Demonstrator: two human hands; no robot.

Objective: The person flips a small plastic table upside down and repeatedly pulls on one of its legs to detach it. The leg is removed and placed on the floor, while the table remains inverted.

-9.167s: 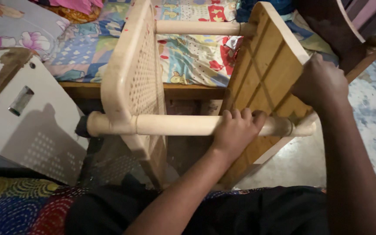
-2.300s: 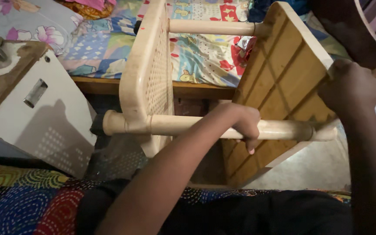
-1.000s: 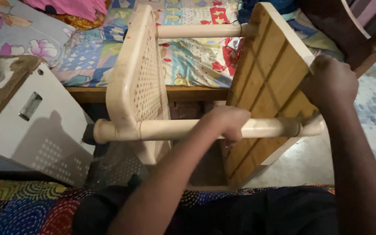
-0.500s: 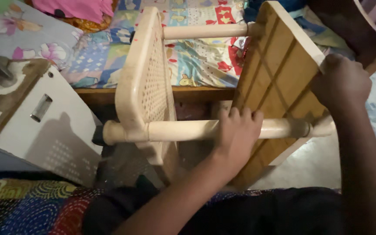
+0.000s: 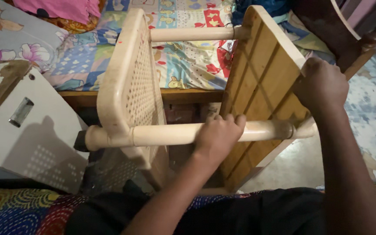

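Your left hand (image 5: 216,135) is wrapped closed around the near cream tube (image 5: 170,134) of the plastic rack (image 5: 131,82), lying on its side in front of the bed (image 5: 183,56). Your right hand (image 5: 320,85) is clenched on the edge of the wood-patterned shelf (image 5: 262,82). Both tubes look seated in both shelves; whether the near right joint is fully home, I cannot tell. White cabinet (image 5: 31,126) stands left.

No packages, signs or screens are showing. The nearest to a label is a small silvery rectangular plate (image 5: 21,112) sitting on the slanted white panel (image 5: 44,130) at the left, lying well apart from both hands.
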